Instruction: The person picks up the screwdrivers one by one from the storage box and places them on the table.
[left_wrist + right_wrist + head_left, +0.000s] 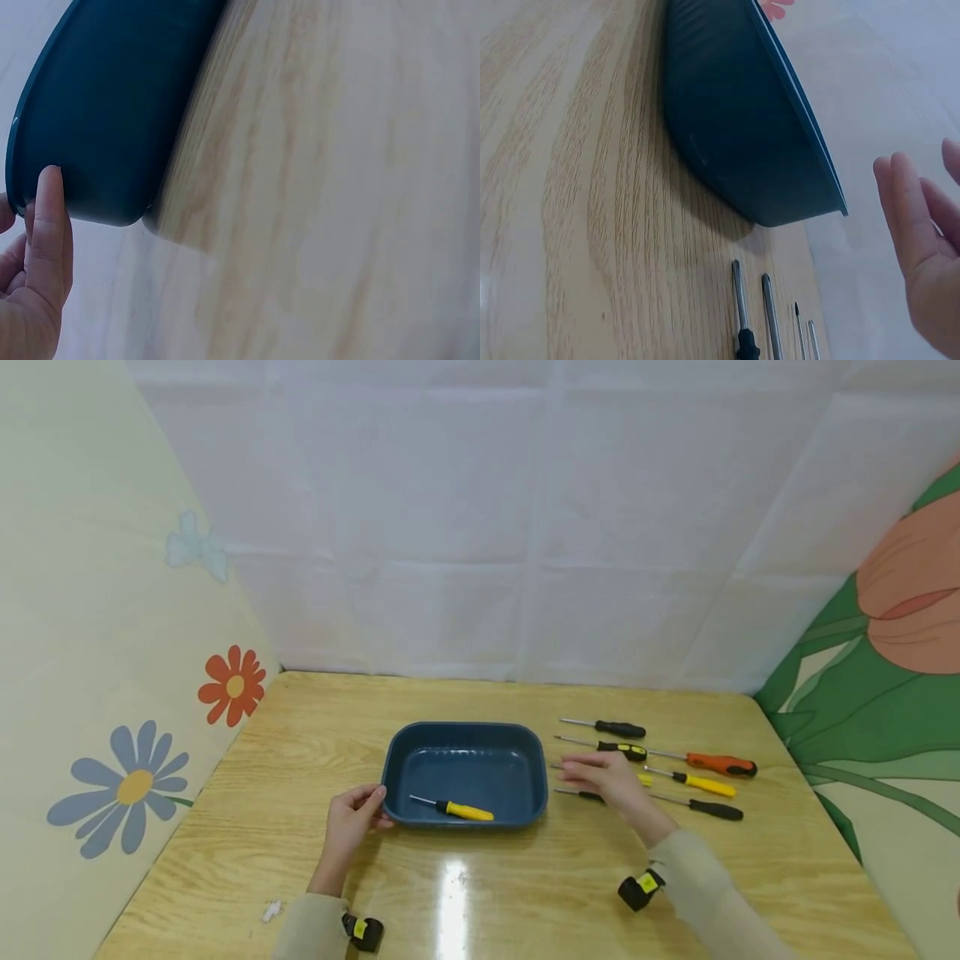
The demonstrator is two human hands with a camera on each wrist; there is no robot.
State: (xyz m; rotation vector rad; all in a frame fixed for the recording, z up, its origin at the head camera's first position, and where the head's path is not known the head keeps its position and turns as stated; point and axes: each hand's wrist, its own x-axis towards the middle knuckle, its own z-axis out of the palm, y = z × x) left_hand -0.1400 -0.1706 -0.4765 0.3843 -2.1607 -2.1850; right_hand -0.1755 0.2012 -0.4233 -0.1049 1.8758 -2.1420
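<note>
A dark blue rectangular tray (487,777) sits on the table, with a yellow-handled screwdriver (467,811) lying inside near its front wall. My left hand (351,827) grips the tray's front left corner, thumb at the rim and fingers against the outer wall (105,150). Right of the tray, my right hand (611,781) hovers over a group of screwdrivers. Its fingers are extended and hold nothing, as the right wrist view shows. Beneath it, a yellow handle (644,780) and a black-handled screwdriver (590,796) are partly covered by the hand.
Around the right hand lie more screwdrivers: a black one (619,729) at the back, a black-and-yellow one (622,750), an orange one (720,765), a yellow one (708,785) and another black one (716,810). A white scrap (272,910) lies at the front left.
</note>
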